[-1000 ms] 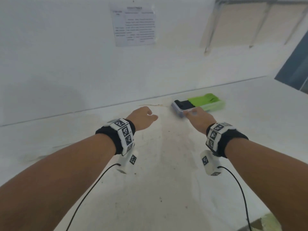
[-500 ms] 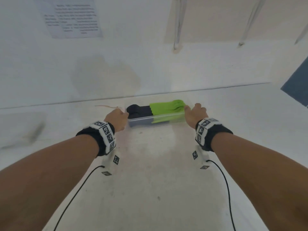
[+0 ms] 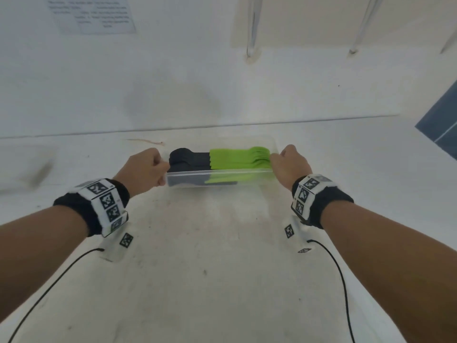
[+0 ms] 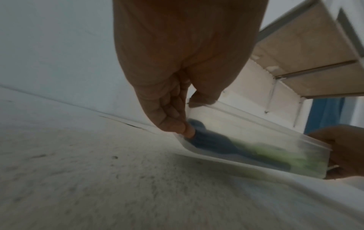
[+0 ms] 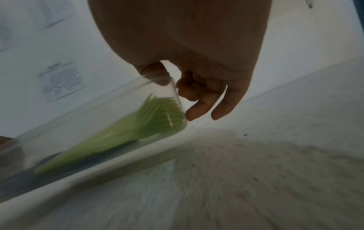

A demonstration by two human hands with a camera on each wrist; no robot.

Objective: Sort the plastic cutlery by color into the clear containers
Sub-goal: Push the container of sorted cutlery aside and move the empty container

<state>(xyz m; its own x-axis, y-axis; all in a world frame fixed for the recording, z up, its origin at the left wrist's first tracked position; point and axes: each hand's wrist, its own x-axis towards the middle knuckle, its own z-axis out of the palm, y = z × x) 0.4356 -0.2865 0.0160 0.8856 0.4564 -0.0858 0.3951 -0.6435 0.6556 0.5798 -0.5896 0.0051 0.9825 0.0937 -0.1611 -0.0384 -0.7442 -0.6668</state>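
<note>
gripping the long clear plastic container [image 3: 217,175] of black and green plastic cutlery [image 3: 222,158], our left hand [image 3: 146,167] and right hand [image 3: 290,164] pinched its end walls; we judged level, even pulling best.

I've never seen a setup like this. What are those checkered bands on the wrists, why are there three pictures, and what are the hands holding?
No machine here: a person works with bare hands. The checkered wristbands carry small cameras. The wide picture comes from a camera on the head, looking down at both arms. The other two come from the wrist cameras, each looking along one hand at its fingers.

On the white table is one clear container. Inside lie black cutlery at the left end and green cutlery at the right, overlapping in the middle. The left hand grips the container's left end, the right hand its right end. A printed sheet hangs on the wall behind.
</note>
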